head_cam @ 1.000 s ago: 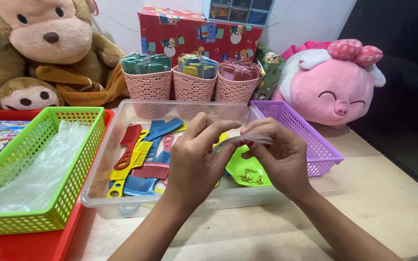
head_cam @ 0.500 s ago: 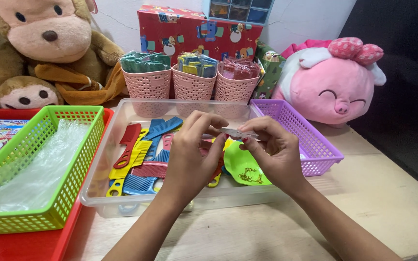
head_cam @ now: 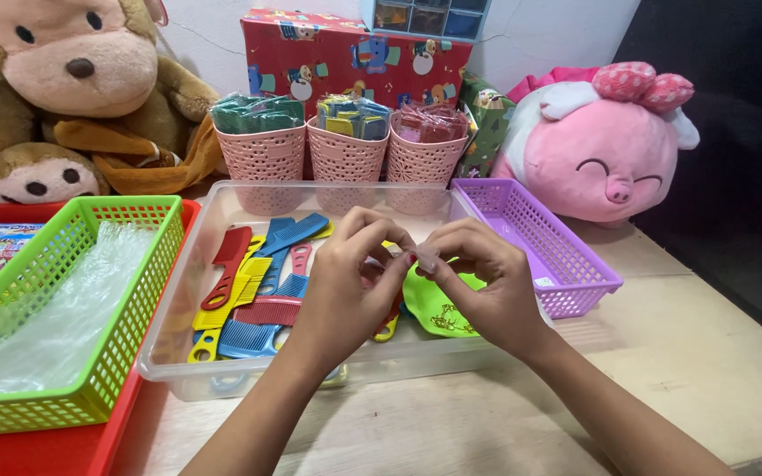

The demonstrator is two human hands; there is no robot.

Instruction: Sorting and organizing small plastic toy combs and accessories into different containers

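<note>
Since a moment ago, both hands have drawn closer together over the clear plastic bin (head_cam: 222, 198), pinching a small clear wrapper (head_cam: 423, 260) between them. Fingers of the left hand (head_cam: 346, 291) and right hand (head_cam: 478, 286) are closed on the wrapper, above coloured combs (head_cam: 249, 291) in the bin. Beside it on the tabletop (head_cam: 707, 353) sit a green basket (head_cam: 134, 308) and a purple basket (head_cam: 566, 264).

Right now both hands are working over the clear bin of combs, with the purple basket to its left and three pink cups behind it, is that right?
Not quite: the head view shows the purple basket to the right of the clear bin, not the left. The green basket is on the left. Both hands, left and right, are over the combs, three pink cups behind.
</note>
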